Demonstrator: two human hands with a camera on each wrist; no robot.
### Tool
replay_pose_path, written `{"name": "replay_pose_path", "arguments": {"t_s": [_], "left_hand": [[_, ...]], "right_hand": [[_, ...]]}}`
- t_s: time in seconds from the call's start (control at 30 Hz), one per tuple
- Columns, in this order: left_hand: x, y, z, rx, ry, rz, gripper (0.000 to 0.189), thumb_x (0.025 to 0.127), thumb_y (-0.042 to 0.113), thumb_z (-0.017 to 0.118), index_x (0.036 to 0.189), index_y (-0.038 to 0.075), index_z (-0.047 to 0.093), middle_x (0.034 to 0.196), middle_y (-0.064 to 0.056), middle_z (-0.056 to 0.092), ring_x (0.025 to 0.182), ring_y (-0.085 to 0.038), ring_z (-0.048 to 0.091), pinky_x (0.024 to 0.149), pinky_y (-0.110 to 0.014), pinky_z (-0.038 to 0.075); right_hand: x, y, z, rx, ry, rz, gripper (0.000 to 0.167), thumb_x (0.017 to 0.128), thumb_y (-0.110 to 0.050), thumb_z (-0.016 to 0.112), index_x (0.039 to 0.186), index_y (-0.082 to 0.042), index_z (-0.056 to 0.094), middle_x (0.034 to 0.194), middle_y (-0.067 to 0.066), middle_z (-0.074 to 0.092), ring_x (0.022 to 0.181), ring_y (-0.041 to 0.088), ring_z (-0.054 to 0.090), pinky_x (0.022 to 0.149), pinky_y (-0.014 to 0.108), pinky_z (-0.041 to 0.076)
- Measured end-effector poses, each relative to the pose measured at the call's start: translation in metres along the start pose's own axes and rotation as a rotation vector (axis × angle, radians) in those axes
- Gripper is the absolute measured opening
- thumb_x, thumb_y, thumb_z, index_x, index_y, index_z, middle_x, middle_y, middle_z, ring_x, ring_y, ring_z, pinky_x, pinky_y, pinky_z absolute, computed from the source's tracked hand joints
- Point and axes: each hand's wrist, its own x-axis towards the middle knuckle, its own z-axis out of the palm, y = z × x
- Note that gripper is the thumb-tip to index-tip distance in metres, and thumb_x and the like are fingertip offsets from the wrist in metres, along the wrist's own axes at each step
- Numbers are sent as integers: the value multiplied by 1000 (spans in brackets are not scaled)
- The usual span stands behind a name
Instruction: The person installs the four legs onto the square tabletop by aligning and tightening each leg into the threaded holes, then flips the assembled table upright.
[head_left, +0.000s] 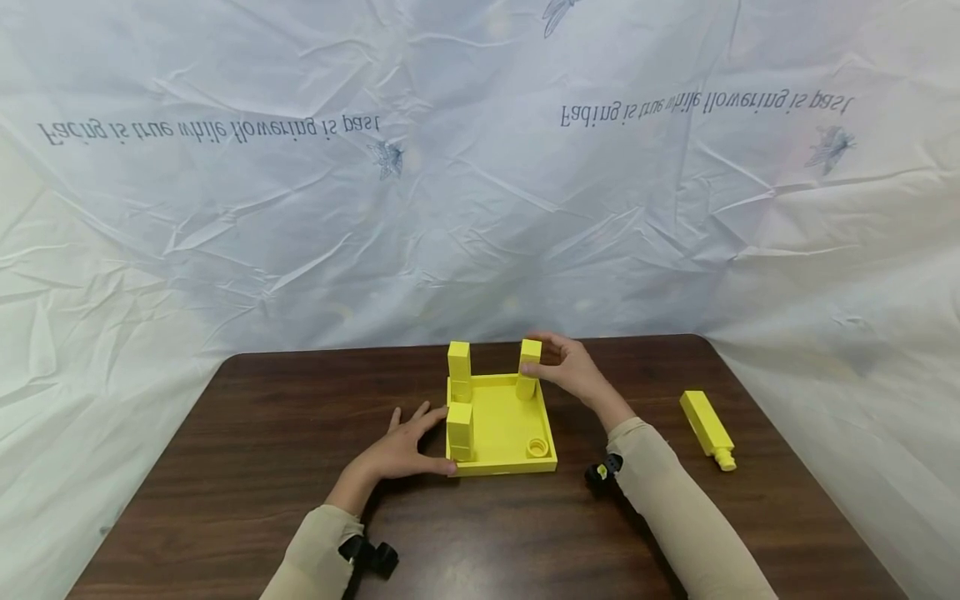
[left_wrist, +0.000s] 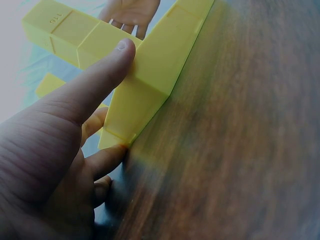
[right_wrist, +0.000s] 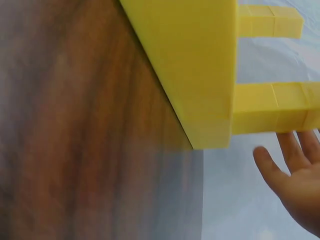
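A shallow yellow square base (head_left: 500, 421) lies on the table, looking like an upturned toy tabletop. Yellow square legs stand at its front left (head_left: 460, 432), back left (head_left: 459, 367) and back right (head_left: 529, 357) corners. Its front right corner shows a bare round threaded socket (head_left: 537, 448). My left hand (head_left: 399, 448) grips the front left corner, thumb against the front wall and fingers along the left side. With thumb in front and fingers behind, my right hand (head_left: 572, 369) holds the back right leg; its fingertips are hidden behind that leg in the right wrist view.
Another yellow leg (head_left: 707, 425) with a threaded end lies on the dark wooden table (head_left: 300, 433), to the right of my right forearm. Behind the table hangs a wrinkled white sheet (head_left: 480, 208) with printed writing. Each wrist carries a small black camera.
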Motion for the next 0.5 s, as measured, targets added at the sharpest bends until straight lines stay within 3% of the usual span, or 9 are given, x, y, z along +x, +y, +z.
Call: {"name": "replay_pose_path", "arguments": {"t_s": [0.23,0.5], "left_hand": [[0,-1,0,3,-3,-2,106,86,58,84,168,17,31,171,-12,30,162,-36,8,122,-66,-17],[-1,0,0,1,3,10,106,86,55,85,168,15,32,171,-15,30,162,-40,9,121,-69,-15]], "right_hand": [[13,4,-17,175,-203,52,72,98,-15,79,160,-8,44,160,17,48,149,39,43,117,57,41],[21,5,-21,246,-311,44,61,102,-5,70,157,1,45,156,30,46,136,27,57,111,44,49]]}}
